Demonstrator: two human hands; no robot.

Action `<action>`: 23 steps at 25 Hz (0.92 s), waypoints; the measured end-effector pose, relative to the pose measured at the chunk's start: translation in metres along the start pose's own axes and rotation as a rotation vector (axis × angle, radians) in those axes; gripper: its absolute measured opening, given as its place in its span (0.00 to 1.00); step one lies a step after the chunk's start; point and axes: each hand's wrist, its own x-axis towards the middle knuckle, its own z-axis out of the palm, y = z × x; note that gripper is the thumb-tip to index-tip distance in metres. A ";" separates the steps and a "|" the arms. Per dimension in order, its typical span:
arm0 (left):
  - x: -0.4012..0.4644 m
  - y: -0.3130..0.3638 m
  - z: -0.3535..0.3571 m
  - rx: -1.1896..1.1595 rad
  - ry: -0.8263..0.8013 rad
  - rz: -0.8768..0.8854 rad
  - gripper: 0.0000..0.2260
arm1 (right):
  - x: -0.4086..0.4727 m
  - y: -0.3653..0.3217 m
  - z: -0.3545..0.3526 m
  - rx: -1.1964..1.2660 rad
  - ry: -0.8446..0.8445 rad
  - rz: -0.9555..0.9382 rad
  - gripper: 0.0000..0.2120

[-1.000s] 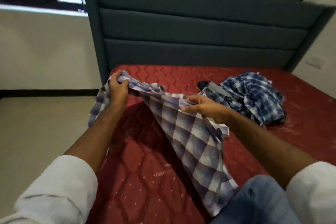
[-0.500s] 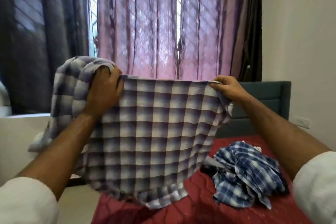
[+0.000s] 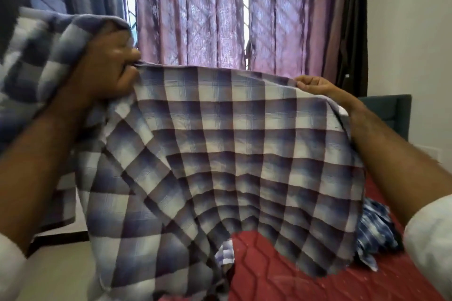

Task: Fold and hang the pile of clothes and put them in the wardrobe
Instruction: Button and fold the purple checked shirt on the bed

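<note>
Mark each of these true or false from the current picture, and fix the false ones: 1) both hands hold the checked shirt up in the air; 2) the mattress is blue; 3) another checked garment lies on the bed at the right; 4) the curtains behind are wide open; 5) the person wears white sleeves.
1) True: the left hand and the right hand each grip the top edge of the checked shirt, spread between them.
2) False: the mattress is red.
3) True: a darker blue checked garment lies crumpled there, partly hidden.
4) False: the pink curtains are drawn, with narrow gaps only.
5) True: a white sleeve shows on the right arm, another at the left.
</note>
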 end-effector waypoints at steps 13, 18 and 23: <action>-0.245 0.132 0.308 -0.315 -0.574 -0.181 0.08 | 0.021 0.312 0.019 -0.399 -0.370 0.729 0.11; -0.292 0.166 0.432 -0.147 -0.960 -0.317 0.20 | 0.106 0.439 0.023 -0.789 -0.502 0.796 0.03; -0.328 0.229 0.527 -0.521 -1.295 -0.673 0.27 | 0.126 0.573 0.067 -1.288 0.070 0.629 0.20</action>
